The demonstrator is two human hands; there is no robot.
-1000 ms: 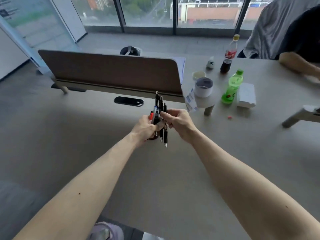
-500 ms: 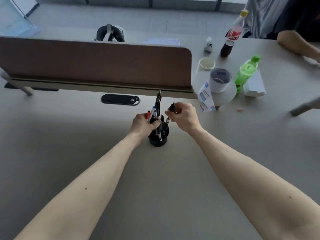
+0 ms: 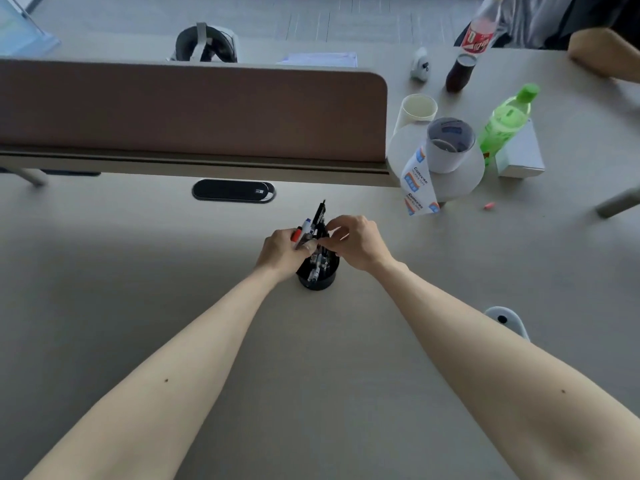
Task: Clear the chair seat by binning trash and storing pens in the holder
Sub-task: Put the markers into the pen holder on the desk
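A small black round pen holder (image 3: 318, 274) stands on the grey desk (image 3: 138, 306) in the middle of the view, with several pens lying inside it. My left hand (image 3: 284, 251) sits just left of the holder and grips a bundle of pens (image 3: 311, 225), among them a red-capped marker and a tall black pen sticking up. My right hand (image 3: 356, 242) hovers over the holder's right rim, thumb and fingertips pinched together beside the bundle; whether they hold a pen is hidden. No chair seat or bin is in view.
A brown desk divider (image 3: 194, 109) runs across behind the holder, with a black cable grommet (image 3: 232, 190) before it. At the right stand a tape roll (image 3: 448, 143), paper cup (image 3: 417, 110), green bottle (image 3: 507, 121), cola bottle (image 3: 479, 36) and white box (image 3: 519, 157). Another person's arm (image 3: 602, 53) rests far right.
The pens went down from a raised bundle into the holder. My right hand let its black pen drop in and came back to the bundle. The camera tilted down.
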